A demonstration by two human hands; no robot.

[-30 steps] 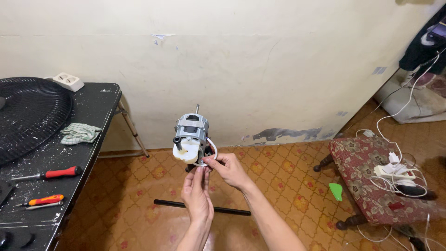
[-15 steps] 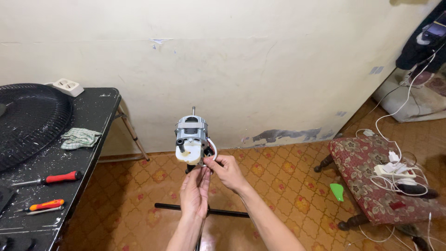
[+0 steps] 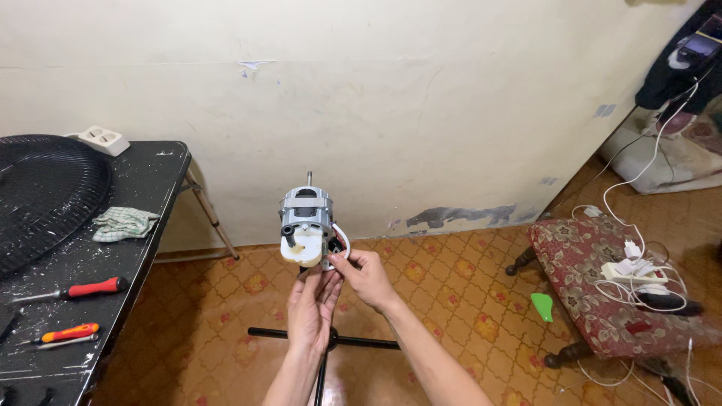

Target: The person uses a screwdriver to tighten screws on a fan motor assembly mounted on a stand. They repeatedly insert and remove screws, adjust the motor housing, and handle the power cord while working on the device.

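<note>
Cream plaster wall (image 3: 421,98), scuffed and flaking near the skirting, backs a floor of orange patterned tiles (image 3: 451,286). At centre a grey fan motor (image 3: 307,218) stands upright on top of a thin black pole, its shaft pointing up and a white plastic cap on its lower front. The pole drops to a black cross-shaped stand base (image 3: 331,340) on the tiles.

The left hand (image 3: 312,308) reaches up from below, fingers loosely curled just under the motor; whether its grip closes on the pole cannot be told. The right hand (image 3: 365,277) is just beside the motor's lower right, thumb and forefinger pinched on the wires (image 3: 340,239) that loop out there.

At left a black paint-flecked table (image 3: 143,218) carries a black fan guard (image 3: 45,195), a folded green checked cloth (image 3: 124,222), a white power strip (image 3: 101,139) at the back edge, and 2 screwdrivers: a red-handled screwdriver (image 3: 90,288) and an orange-handled screwdriver (image 3: 69,332) nearer the front.

At right, well apart from the hands, a low floral footstool (image 3: 594,293) holds a tangle of white cables and a white plug adapter (image 3: 635,271). A small green object (image 3: 543,307) lies on the tiles beside it
</note>
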